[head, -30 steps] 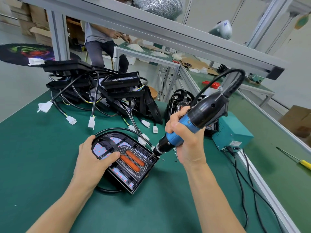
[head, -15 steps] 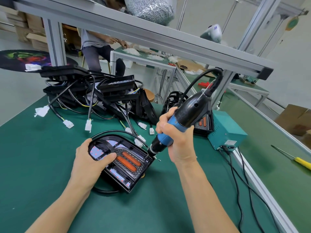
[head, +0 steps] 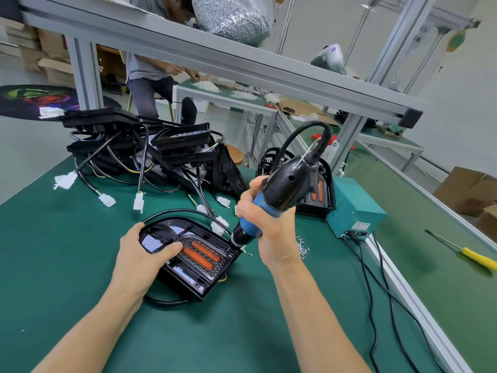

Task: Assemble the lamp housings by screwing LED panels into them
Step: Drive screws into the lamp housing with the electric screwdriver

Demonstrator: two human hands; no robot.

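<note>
Centrally, the housing (head: 193,257) lies flat on the green tabletop (head: 67,278), held at its rounded end by the left hand (head: 142,262), thumb curled over the rim. Right hand (head: 269,227) grips the screwdriver (head: 271,200), bit at the housing's far right corner. Loose screws (head: 302,246) lie just beside; a housing pile (head: 150,154) sits behind.

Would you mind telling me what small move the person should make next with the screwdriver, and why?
Probably press the electric screwdriver straight down and drive the screw. Its tip already sits at the right corner of the lamp housing, the right hand grips the blue handle, and the left hand holds the housing's rounded end on the green mat, so the part looks braced.
</note>
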